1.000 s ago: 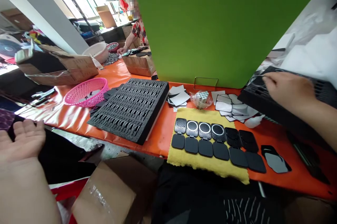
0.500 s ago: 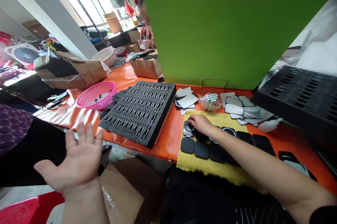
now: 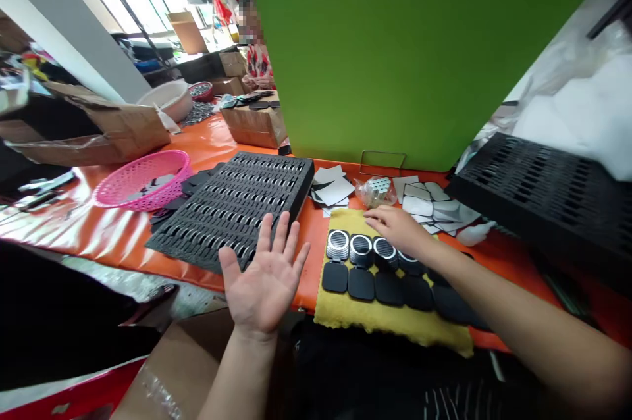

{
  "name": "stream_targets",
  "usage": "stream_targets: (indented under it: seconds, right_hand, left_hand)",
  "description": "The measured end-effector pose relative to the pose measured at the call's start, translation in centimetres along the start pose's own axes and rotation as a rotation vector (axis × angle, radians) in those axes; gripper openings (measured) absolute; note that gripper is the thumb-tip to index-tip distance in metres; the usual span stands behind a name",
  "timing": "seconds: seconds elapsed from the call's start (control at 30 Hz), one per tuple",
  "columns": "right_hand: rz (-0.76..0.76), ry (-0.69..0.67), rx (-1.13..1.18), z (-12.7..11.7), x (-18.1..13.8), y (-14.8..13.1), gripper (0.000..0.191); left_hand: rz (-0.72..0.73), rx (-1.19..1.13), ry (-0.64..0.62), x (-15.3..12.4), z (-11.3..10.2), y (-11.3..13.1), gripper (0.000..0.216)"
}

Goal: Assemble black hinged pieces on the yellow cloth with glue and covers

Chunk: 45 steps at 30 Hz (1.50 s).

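Note:
My left hand (image 3: 264, 282) is raised palm up with its fingers spread, holding nothing. It is in front of the near corner of a black foam tray (image 3: 247, 196) with rows of slots holding thin rimmed pieces. My right hand (image 3: 395, 226) hovers over the back of a yellow cloth (image 3: 345, 318), its fingers loosely stretched to the left and nothing visible in them. Below it lies a row of unfolded black square cases (image 3: 361, 282). Several cases carry a silvery ring (image 3: 338, 240) on their upper halves; my right forearm hides those farther right.
A pink basket (image 3: 143, 180) sits left of the tray. Behind the cloth are white cards (image 3: 333, 186), a bagged bundle (image 3: 378, 191) and silvery sheets (image 3: 427, 203). Another foam tray (image 3: 548, 189) stands at right. A green panel (image 3: 395, 58) rises behind. Another person (image 3: 259, 58) sits beyond.
My right hand has lifted away from the leftmost case, which now shows its ring. My left hand has moved right, in front of the foam tray, still spread. The view has turned slightly right.

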State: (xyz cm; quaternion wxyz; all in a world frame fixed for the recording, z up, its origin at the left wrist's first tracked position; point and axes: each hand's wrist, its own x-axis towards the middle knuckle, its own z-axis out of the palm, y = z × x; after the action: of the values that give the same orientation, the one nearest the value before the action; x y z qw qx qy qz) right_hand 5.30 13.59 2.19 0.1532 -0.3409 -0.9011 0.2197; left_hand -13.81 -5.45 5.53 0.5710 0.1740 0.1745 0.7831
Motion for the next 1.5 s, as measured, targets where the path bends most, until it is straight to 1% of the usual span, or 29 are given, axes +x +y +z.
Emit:
stream_targets:
  seconds: [0.1,0.17,0.23,0.27,0.3,0.33,0.4,0.47,0.57,0.63,0.67,0.73,0.77,0.8,0.83,0.87,0.9,0.93,0.97,1.0,1.03,1.07,1.13,1.17,1.23,1.3,1.4,1.5]
  right_hand:
    - [0.077,0.162,-0.07,-6.2,-3.0,3.1,0.029]
    - [0.196,0.299,-0.166,-10.2,-4.7,5.9,0.028]
    - [0.34,0.42,-0.293,-13.6,-5.7,8.8,0.027]
    - [0.407,0.452,-0.353,-14.9,-5.9,10.2,0.027]
    - [0.459,0.451,-0.4,-15.9,-5.9,11.5,0.027]
    - [0.491,0.419,-0.435,-16.7,-5.7,12.6,0.027]
    - [0.504,0.285,-0.483,-17.4,-4.7,14.0,0.027]
    - [0.502,0.149,-0.534,-17.4,-3.2,14.6,0.027]
    - [0.533,0.03,-0.585,-17.3,-1.0,15.2,0.027]
    - [0.561,-0.041,-0.53,-17.3,0.1,15.9,0.023]
    - [0.581,-0.056,-0.483,-17.3,0.4,16.4,0.02]
    - [0.618,-0.003,-0.401,-17.3,0.6,17.4,0.016]
    - [0.629,0.066,-0.374,-17.3,0.4,17.7,0.017]
    - [0.628,0.172,-0.358,-17.1,0.0,17.6,0.019]
    - [0.614,0.31,-0.353,-16.8,-0.5,17.2,0.022]
    - [0.584,0.461,-0.353,-16.3,-1.1,16.4,0.024]
    - [0.535,0.606,-0.352,-15.6,-1.7,15.3,0.026]
    - [0.472,0.733,-0.348,-14.6,-2.4,13.9,0.026]
    - [0.392,0.777,-0.333,-13.5,-3.2,12.4,0.026]
    - [0.308,0.709,-0.294,-12.1,-3.9,10.9,0.024]
    - [0.239,0.557,-0.245,-10.7,-4.5,9.6,0.022]
    - [0.201,0.399,-0.199,-9.2,-5.2,8.5,0.02]
    - [0.242,0.207,-0.132,-6.4,-6.5,7.6,0.02]
    - [0.287,0.163,-0.113,-5.3,-7.1,7.7,0.02]
    - [0.37,0.129,-0.107,-3.7,-8.2,8.6,0.02]
    - [0.409,0.107,-0.131,-2.8,-9.0,9.7,0.02]
    - [0.426,0.058,-0.189,-2.3,-9.6,10.4,0.019]
    - [0.438,0.053,-0.238,-2.1,-9.6,10.6,0.019]
  left_hand:
    - [-0.046,-0.063,0.0,2.3,-1.6,-1.8,0.069]
    - [-0.086,-0.09,0.035,3.5,-3.3,-3.0,0.066]
    - [-0.189,-0.087,0.107,4.3,-5.3,-4.1,0.058]
    - [-0.245,-0.075,0.153,4.5,-6.4,-4.5,0.054]
    - [-0.28,-0.059,0.201,4.6,-7.4,-4.8,0.049]
    - [-0.292,-0.042,0.249,4.6,-8.5,-5.0,0.042]
    - [-0.253,-0.015,0.322,4.5,-10.1,-5.3,0.033]
    - [-0.221,0.012,0.362,4.5,-10.8,-5.5,0.03]
    - [-0.228,0.118,0.374,4.5,-10.5,-6.2,0.028]
    - [-0.192,0.251,0.368,4.4,-10.0,-6.9,0.029]
    - [-0.156,0.333,0.373,4.3,-9.7,-7.3,0.03]
    - [-0.067,0.562,0.432,3.8,-9.1,-8.0,0.029]
    - [-0.012,0.719,0.47,3.5,-8.7,-8.3,0.028]
    - [0.043,0.893,0.493,3.1,-8.1,-8.6,0.026]
    - [0.094,1.07,0.48,2.7,-7.4,-9.0,0.025]
    - [0.133,1.238,0.419,2.3,-6.5,-9.4,0.023]
    - [0.153,1.379,0.298,1.9,-5.5,-9.9,0.023]
    - [0.153,1.49,0.133,1.6,-4.4,-10.6,0.023]
    - [0.134,1.581,-0.06,1.3,-3.2,-11.4,0.023]
    - [0.106,1.662,-0.251,1.0,-2.1,-12.4,0.025]
    - [0.074,1.73,-0.421,0.8,-1.1,-13.4,0.026]
    - [0.053,1.787,-0.559,0.7,-0.2,-14.6,0.028]
    - [0.029,1.877,-0.763,0.7,0.9,-17.0,0.038]
    - [0.026,1.915,-0.834,0.7,1.2,-18.2,0.044]
    - [0.018,1.992,-0.926,0.9,1.5,-20.2,0.055]
    - [-0.003,2.079,-0.961,1.2,1.6,-21.6,0.061]
    - [-0.036,2.183,-0.957,1.4,1.5,-22.6,0.065]
    - [-0.036,2.207,-0.931,1.4,1.5,-22.8,0.066]
